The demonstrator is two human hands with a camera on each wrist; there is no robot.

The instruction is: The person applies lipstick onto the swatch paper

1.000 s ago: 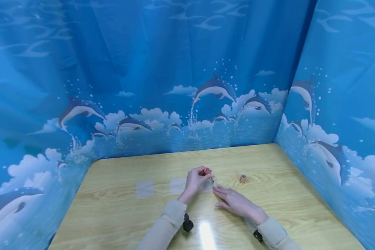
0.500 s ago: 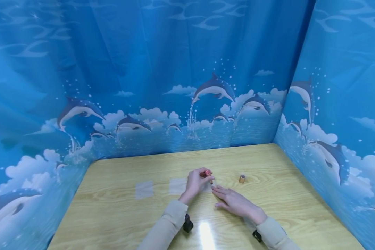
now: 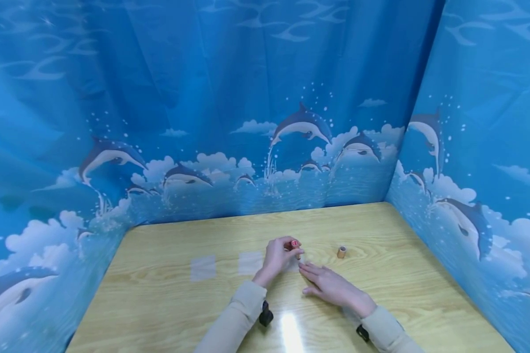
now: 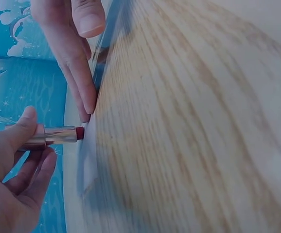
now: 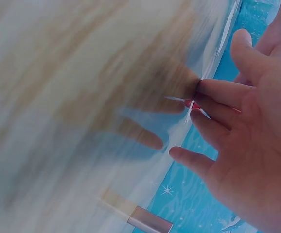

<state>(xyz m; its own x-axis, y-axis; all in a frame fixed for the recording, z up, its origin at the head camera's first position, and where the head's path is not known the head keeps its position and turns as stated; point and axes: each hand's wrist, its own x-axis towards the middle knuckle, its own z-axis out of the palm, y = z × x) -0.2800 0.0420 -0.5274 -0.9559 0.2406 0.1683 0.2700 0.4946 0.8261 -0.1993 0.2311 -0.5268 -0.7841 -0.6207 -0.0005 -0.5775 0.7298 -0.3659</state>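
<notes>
Left hand (image 3: 274, 256): pinches metallic gold, red-tipped lipstick tube (image 4: 55, 135), tip at thin white paper square (image 4: 89, 165); heavy pressure could snap it
Right hand (image 3: 335, 285): fingers straight, by paper's edge; light hold might allow skidding
Copper-gold cylindrical cap (image 3: 342, 252): stands on worktop (image 3: 159, 294); a knock could roll it

Wood-grain table (image 3: 168, 314), pale thin squares (image 3: 203, 268), upright copper-coloured cap (image 3: 342, 252)

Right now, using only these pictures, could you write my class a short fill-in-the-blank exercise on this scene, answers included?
1. The left hand holds a lipstick whose exposed tip is coloured ____.
2. In the head view, the cap sits to the ____ of the lipstick.
3. The blue curtain shows leaping ____.

Missing words: red; right; dolphins.
</notes>
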